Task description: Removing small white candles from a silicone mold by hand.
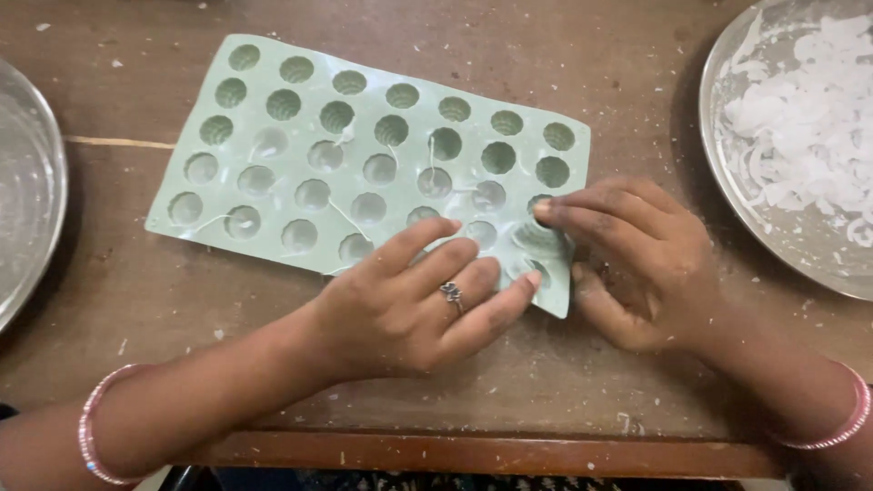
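Two hands [509, 273] on one green mould [364, 155]

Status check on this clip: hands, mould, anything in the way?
Left hand flat on green mould, near corner. Right hand pinching mould's bent right corner. Plate of white flakes at right, clear of hands.

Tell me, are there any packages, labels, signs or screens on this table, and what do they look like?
None: no package, label, sign or screen shows.
Green mould tray: flat, pale green, with rows of round cups, middle of the wooden table, under both hands.
Metal plate with white flakes: round, at the right edge.
Second metal plate: round, at the left edge.
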